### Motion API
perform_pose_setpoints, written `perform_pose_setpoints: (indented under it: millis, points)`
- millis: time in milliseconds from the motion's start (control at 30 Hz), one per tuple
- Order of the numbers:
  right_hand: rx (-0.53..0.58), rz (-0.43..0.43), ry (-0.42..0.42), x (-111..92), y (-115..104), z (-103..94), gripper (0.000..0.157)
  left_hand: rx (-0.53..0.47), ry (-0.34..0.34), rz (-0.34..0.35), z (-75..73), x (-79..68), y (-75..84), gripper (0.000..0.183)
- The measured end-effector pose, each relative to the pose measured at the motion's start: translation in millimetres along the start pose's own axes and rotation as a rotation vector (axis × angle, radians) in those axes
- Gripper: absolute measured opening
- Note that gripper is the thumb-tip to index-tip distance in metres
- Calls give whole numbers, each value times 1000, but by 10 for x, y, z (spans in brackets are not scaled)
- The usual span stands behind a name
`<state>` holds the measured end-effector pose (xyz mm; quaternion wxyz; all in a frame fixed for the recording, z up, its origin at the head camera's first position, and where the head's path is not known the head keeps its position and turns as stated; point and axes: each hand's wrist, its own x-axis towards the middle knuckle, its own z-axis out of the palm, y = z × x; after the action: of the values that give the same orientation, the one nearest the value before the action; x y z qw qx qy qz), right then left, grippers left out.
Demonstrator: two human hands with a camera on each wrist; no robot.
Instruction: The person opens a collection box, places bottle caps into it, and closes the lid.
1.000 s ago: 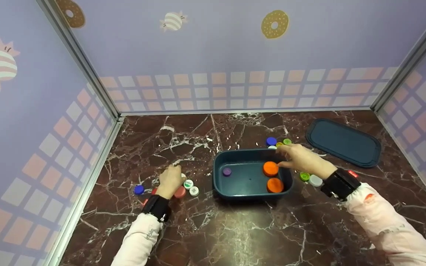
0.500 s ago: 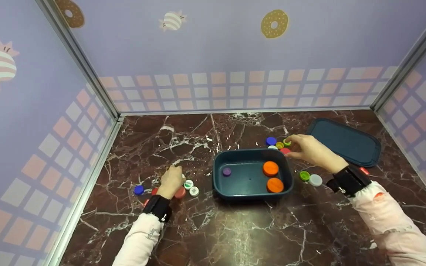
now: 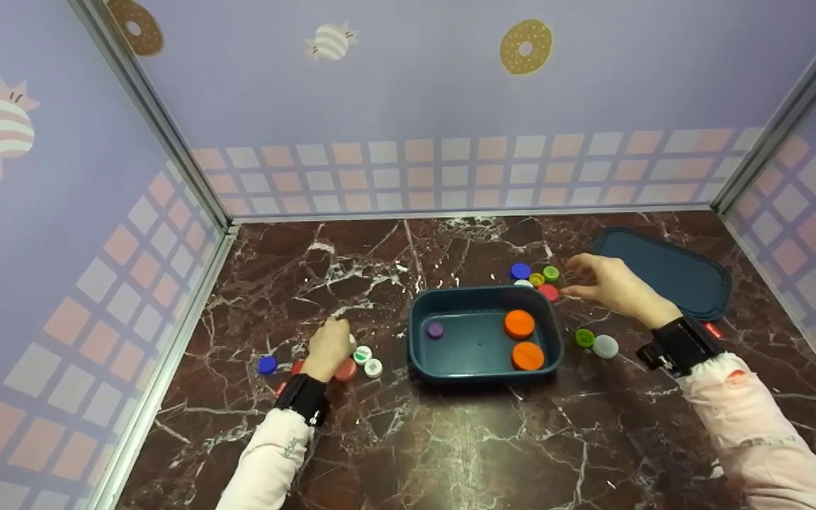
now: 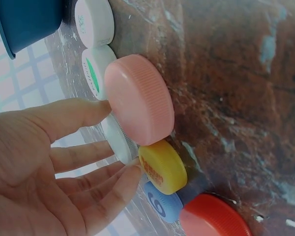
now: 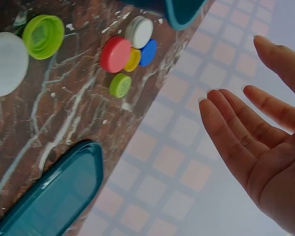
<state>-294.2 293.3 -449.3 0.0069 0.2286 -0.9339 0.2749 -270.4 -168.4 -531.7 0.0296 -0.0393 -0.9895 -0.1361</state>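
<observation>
My left hand [image 3: 330, 346] is low over a cluster of bottle caps on the left. In the left wrist view, its loosely bent fingers reach in beside a pink cap [image 4: 140, 98], a white cap [image 4: 119, 140] and a yellow cap [image 4: 162, 167], thumb tip at the pink one's edge. Between the hands stands a dark teal box [image 3: 479, 375] with two orange caps [image 3: 519, 324] and a small purple cap [image 3: 435, 330] inside. My right hand [image 3: 610, 283] hovers with parted fingers and nothing in it, right of a red cap [image 3: 548, 292] behind the box.
By the red cap lie blue [image 3: 520, 271], yellow [image 3: 536, 280], green [image 3: 551, 273] and white caps. Another green cap [image 3: 584, 338] and white cap [image 3: 605, 346] sit right of the box. The teal lid [image 3: 663, 273] lies at the back right. Patterned walls enclose the marble table.
My right hand has drawn away from the box and its orange cap, moving right and slightly back, uncovering the red and green caps. My left hand has stayed in place.
</observation>
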Motion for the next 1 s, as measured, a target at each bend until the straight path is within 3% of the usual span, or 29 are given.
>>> perform_pose_setpoints:
  millis: [267,500,700,1000]
  points:
    - [10,63,1,-48,198,53,40,16,50,19,19,-2,2,17]
    - [29,97,-26,-125,332,104,46,31,178,96,-28,0,22,21]
    - [48,133,-47,-189,407,166,44,25,152,107,-82,24,64,21]
    - [45,114,-45,-242,498,255,40,28,160,156,-170,40,208,22]
